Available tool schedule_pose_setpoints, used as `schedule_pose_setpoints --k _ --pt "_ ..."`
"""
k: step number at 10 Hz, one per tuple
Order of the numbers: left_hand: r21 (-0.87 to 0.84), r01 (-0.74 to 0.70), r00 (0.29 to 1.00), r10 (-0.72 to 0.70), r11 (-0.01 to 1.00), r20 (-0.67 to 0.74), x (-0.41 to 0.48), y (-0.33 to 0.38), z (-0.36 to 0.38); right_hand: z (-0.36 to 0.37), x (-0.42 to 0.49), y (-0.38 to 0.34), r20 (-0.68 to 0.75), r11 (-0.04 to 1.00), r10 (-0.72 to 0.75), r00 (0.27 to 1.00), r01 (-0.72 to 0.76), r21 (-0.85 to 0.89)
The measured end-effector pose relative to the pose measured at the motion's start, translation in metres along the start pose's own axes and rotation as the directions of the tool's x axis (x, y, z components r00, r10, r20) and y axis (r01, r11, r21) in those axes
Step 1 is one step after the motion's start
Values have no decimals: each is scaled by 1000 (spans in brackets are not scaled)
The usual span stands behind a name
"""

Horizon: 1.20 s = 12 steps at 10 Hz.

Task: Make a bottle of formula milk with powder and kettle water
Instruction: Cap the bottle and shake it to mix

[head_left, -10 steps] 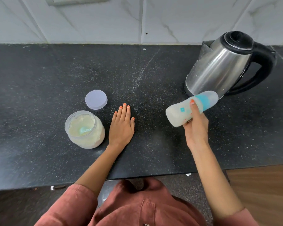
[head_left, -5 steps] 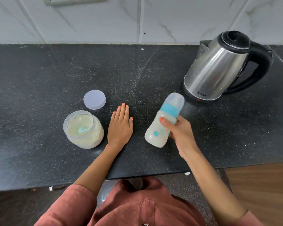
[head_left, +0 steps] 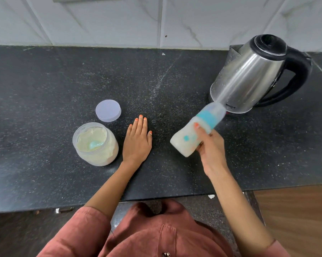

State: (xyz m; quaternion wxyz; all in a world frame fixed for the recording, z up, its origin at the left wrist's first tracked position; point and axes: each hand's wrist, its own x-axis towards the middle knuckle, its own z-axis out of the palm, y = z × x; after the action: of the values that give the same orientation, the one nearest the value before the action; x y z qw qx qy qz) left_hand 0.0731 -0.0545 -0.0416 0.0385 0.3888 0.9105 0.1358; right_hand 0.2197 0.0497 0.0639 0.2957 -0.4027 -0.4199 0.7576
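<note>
My right hand [head_left: 210, 149] grips a capped baby bottle [head_left: 186, 140] full of milky liquid, tilted above the counter with its clear cap and blue collar pointing up and right toward the kettle. The steel kettle [head_left: 249, 76] with a black lid and handle stands at the back right. An open jar of formula powder [head_left: 95, 143] with a pale blue scoop inside sits at the left, its lid [head_left: 108, 110] lying just behind it. My left hand [head_left: 138, 140] rests flat on the counter, right of the jar.
The black speckled counter [head_left: 45, 80] runs to a white tiled wall at the back. Its front edge lies near my body, with a wooden floor at the lower right.
The bottle has swung in my right hand: tilted high near the kettle, then lower and more upright, now tilted and raised rightward again. My left hand has stayed flat.
</note>
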Motion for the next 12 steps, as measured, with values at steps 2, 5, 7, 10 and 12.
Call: schedule_pose_setpoints --k 2,5,7,10,12 --pt "6 2 1000 -2 1000 1 0 -1 1 6 -4 2 14 999 8 1000 -7 -34" --pt "-1 1 1000 -1 1000 -2 -1 0 0 5 3 -3 -92 972 -18 996 39 233" --pt "-8 1 1000 -1 1000 -5 0 0 -1 2 -9 4 109 983 3 994 17 -181" --pt "-3 0 1000 0 1000 -9 -1 0 0 -3 -13 11 101 973 56 993 -32 -229" --pt "4 0 1000 0 1000 -6 -1 0 -1 -6 6 -3 -120 960 18 993 16 281"
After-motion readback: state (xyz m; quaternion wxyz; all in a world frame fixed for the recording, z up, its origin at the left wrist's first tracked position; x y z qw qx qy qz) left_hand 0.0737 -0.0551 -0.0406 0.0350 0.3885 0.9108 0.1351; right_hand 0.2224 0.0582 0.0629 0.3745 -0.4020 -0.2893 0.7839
